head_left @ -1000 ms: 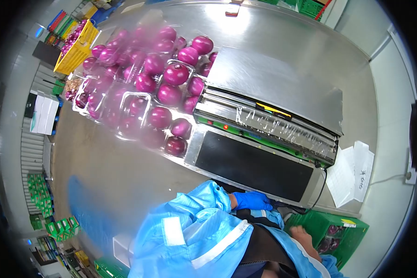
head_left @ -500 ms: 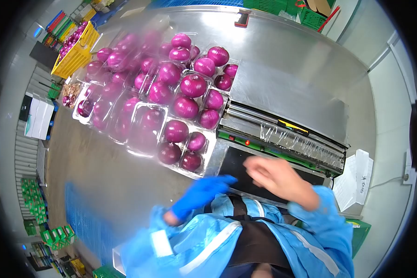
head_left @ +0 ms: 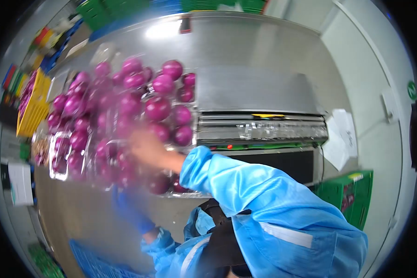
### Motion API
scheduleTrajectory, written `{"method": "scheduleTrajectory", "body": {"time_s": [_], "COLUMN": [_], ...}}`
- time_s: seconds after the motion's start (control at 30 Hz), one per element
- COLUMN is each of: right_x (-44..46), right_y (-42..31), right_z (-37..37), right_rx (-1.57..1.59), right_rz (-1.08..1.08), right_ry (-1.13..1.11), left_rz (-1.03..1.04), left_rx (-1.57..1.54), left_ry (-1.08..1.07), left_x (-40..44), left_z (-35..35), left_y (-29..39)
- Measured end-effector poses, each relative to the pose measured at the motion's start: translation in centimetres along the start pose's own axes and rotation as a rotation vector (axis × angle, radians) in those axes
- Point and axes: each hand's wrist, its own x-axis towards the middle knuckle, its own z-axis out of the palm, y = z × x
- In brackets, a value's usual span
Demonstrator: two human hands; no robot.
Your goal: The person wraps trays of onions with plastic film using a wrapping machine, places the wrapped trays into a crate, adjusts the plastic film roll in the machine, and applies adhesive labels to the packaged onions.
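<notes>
Clear plastic trays of red onions (head_left: pixel 158 108) cover the left part of the steel table. My right hand (head_left: pixel 146 146), bare and smeared by motion, is over the front trays, among the onions. I cannot make out whether its fingers hold anything. Low at the front edge of the trays is my left hand (head_left: pixel 130 208) in a blue glove, strongly blurred, its fingers unclear. A clear plastic tray (head_left: pixel 60 155) with onions stands at the left front corner. Part of the front onions is hidden behind my right hand and sleeve.
A film-wrapping machine (head_left: pixel 264 132) with rollers and a black plate (head_left: pixel 282 165) stands right of the trays. A yellow crate (head_left: pixel 34 104) of onions is at the far left. Green crates (head_left: pixel 345 199) stand at lower right, a blue pallet (head_left: pixel 97 262) at lower left.
My right hand has moved left from the wrapping machine's black plate to over the onion trays. My left hand has also moved left, to the trays' front edge. The view has turned.
</notes>
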Motion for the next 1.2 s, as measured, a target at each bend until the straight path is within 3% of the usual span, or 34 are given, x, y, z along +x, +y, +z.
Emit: {"method": "scheduleTrajectory", "body": {"time_s": [0.07, 0.13, 0.2, 0.23, 0.27, 0.3, 0.4, 0.47, 0.53, 0.63, 0.73, 0.77, 0.8, 0.83, 0.87, 0.93, 0.97, 1.07, 1.1, 1.2], "right_x": [-0.9, -2.0, -3.4, -4.3, -5.3, -6.1, -9.5, -11.2, -11.6, -12.9, -15.0, -15.2, -15.8, -16.6, -17.5, -20.2, -21.0, -20.9, -20.1, -21.6], "right_y": [-2.7, -5.9, -5.5, -6.8, -6.2, -7.6, -5.6, -2.6, -2.2, -0.1, 0.7, -0.5, -1.7, -2.7, -3.3, -3.8, -3.7, -2.6, -2.3, 1.0], "right_z": [-2.3, -7.8, -12.0, -16.3, -19.3, -23.5, -35.4, -40.5, -44.4, -47.6, -48.5, -49.3, -50.3, -51.6, -52.9, -56.1, -56.9, -57.1, -56.1, -55.1], "right_rx": [0.087, 0.140, 0.091, 0.171, 0.135, 0.251, -0.024, -0.260, -0.339, -0.463, -0.143, 0.084, 0.021, -0.042, -0.106, -0.805, -1.141, -1.194, -1.121, -0.779], "right_rz": [-0.060, 0.037, 0.118, 0.191, 0.229, 0.539, 0.618, 0.444, 0.529, 0.587, 0.684, 0.762, 0.771, 0.775, 0.775, 0.296, 0.031, -0.008, -0.061, -0.178], "right_ry": [0.094, -0.015, -0.004, -0.046, -0.004, -0.067, 0.283, 0.431, 0.492, 0.486, 0.466, 0.412, 0.314, 0.215, 0.116, -0.139, -0.260, -0.560, -0.503, -0.259], "left_rz": [-0.006, 0.046, 0.000, -0.118, -0.236, -0.370, -0.082, 0.066, -0.003, -0.003, -0.154, -0.041, 0.073, 0.025, 0.267, 0.950, 1.382, 1.616, 1.683, 1.518], "left_rx": [0.026, 0.049, -0.139, -0.329, -0.459, -0.565, -0.532, -0.555, -0.530, -0.440, -0.470, -0.444, -0.334, -0.427, -0.311, -0.018, 0.488, 0.371, 0.342, 0.253], "left_ry": [0.003, -0.008, -0.044, -0.081, -0.238, -0.385, -0.946, -1.090, -1.226, -1.250, -1.381, -1.376, -1.387, -1.377, -1.347, -1.201, -1.051, -1.045, -0.970, -1.027], "left_x": [0.7, 1.6, 1.6, 2.0, 2.2, 2.5, 1.3, 0.1, -1.2, -4.7, -5.6, -5.3, -4.7, -4.4, -3.9, -2.1, -2.1, -3.8, -4.4, -4.9], "left_z": [-0.3, -0.4, 1.0, 3.5, 6.4, 9.4, 21.8, 29.2, 34.6, 39.1, 38.1, 37.8, 36.5, 34.7, 32.0, 27.6, 25.9, 24.7, 25.6, 25.3], "left_y": [1.3, 4.9, 10.4, 13.8, 16.7, 19.7, 23.0, 25.1, 27.6, 28.8, 29.4, 28.3, 27.9, 26.5, 25.9, 23.3, 23.4, 25.4, 25.2, 23.0]}}
